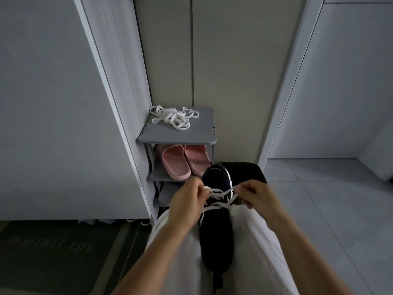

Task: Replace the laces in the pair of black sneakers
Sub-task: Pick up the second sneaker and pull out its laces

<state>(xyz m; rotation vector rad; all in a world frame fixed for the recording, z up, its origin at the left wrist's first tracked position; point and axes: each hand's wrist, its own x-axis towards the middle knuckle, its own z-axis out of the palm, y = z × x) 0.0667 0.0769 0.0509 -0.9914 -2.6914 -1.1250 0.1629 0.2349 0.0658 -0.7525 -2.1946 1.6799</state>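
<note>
A black sneaker (217, 228) with a white sole edge lies lengthwise between my knees, toe pointing away. A white lace (219, 195) crosses its upper. My left hand (187, 201) pinches one lace end at the sneaker's left side. My right hand (255, 195) pinches the other end on the right, and the lace is pulled taut between them. A loose pile of white laces (173, 117) lies on top of the grey shoe rack (180, 135). The second sneaker is not visible.
Pink slippers (185, 161) sit on the rack's middle shelf. A black stool seat (251, 170) shows behind the sneaker. A dark doormat (55, 250) lies at lower left; grey floor tiles (331, 199) spread to the right. Walls and a cabinet close in the rack.
</note>
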